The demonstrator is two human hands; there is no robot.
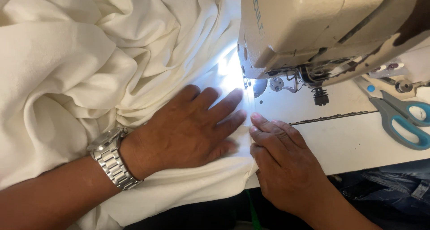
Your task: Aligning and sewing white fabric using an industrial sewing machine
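My left hand (188,129) lies flat, fingers spread, on cream-white fabric (67,77) just left of the needle area. A metal wristwatch (112,160) is on that wrist. My right hand (282,163) rests at the fabric's right edge, fingertips pressing the hem near the brightly lit presser foot (247,84). The beige sewing machine head (309,28) hangs over the table above both hands. Neither hand grips anything; both press the cloth down.
The fabric piles in large folds across the left half of the table. Blue-handled scissors (403,118) lie on the white machine table (349,140) at the right. Small parts and bobbins (394,68) sit behind them. Dark denim (385,189) shows below the table edge.
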